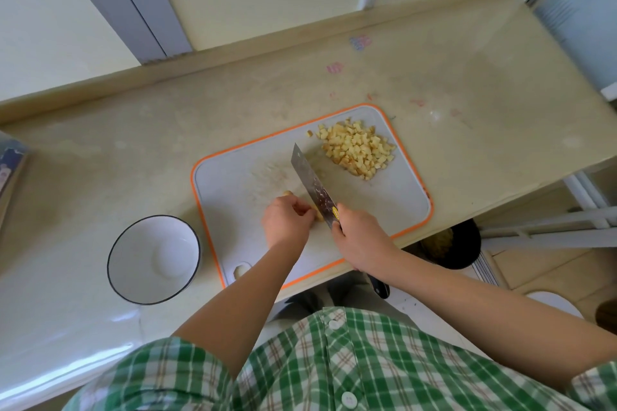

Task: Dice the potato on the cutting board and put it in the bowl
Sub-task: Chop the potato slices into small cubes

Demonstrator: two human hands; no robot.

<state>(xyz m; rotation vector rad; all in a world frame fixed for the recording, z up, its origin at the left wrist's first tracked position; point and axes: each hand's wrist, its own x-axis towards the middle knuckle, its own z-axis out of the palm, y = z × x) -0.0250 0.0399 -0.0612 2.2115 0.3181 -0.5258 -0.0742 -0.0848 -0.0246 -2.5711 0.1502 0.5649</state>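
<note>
Head view: my left hand [287, 220] is curled over the last bit of potato [318, 214] near the middle of the board [384, 197], knuckles right against the knife [312, 183]. My right hand [359, 237] is clamped on its handle. Dice [357, 150] are heaped at the far right corner, none yet in the bowl [133, 243] to the left. So small a piece could roll, bringing the blade onto my fingers.

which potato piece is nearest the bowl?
The lone chunk at the cutting board's near-left corner, beside the bowl; the piece under the left hand lies mid-board, the diced pile at the far right.
</note>
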